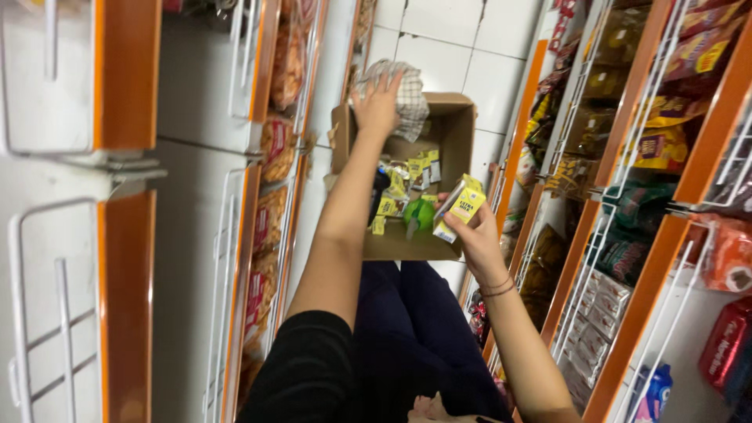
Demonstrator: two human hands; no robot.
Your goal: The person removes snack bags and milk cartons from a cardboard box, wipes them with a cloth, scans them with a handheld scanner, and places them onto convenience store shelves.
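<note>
While we look down the aisle, our right hand [475, 235] is closed around a small yellow carton [460, 207], thumb on one face and fingers behind, holding it tilted just right of the open box [450, 137], over its near right corner. Our left hand [376, 106] reaches farther, fingers spread and pressed on a checked cloth [407, 94] that drapes over the box's far left rim; it grips nothing we can make out. Inside the box lie more yellow cartons [407, 184] and a green item [421, 213]. Shelves [125, 117] with wire fronts crowd the left side, and packed racks [642, 157] crowd the right. Between them, the tiled floor [486, 70] beyond the box is the only open room, and our dark-trousered legs [407, 329] fill the near gap.
</note>
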